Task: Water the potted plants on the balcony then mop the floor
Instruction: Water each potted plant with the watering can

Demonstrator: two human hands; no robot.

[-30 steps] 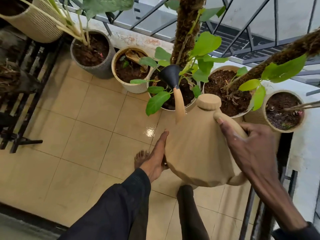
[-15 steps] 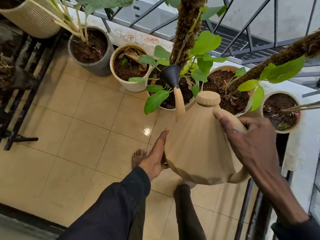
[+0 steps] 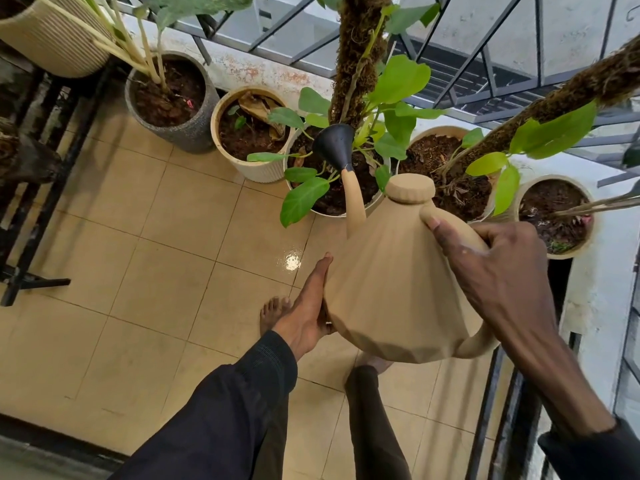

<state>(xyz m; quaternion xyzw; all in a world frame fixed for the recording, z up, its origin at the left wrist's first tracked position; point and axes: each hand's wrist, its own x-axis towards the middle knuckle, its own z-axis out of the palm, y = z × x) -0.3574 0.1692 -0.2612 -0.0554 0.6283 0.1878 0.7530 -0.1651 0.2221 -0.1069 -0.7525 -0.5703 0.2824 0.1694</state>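
The right hand (image 3: 485, 271) is curled round the handle of the beige watering can (image 3: 391, 278), and the left hand (image 3: 304, 306) lies flat with straight fingers against its side. The can is in the air above the tiled floor (image 3: 138, 271), in front of the row of pots. Its lid is on, so I cannot tell how much water is inside.

To do this step well, I think the left palm should carry the weight while the right hand tips the can slowly. Then the water goes into the soil and not onto the leaves or the tiles, where there is already a shiny spot.

The black rose (image 3: 334, 143) of the spout is above the white pot (image 3: 325, 213) with a mossy pole and green leaves. I cannot see whether water comes out. Just beside it, to the right, the round pot (image 3: 436, 130) and the corner pot (image 3: 585, 199) hold dark soil. To the left, the cream ribbed pot (image 3: 256, 171) holds soil, a dry brown leaf and a small sprout. Farther on, the grey pot (image 3: 187, 133) holds soil and pale stalks. Behind is the railing (image 3: 485, 46).
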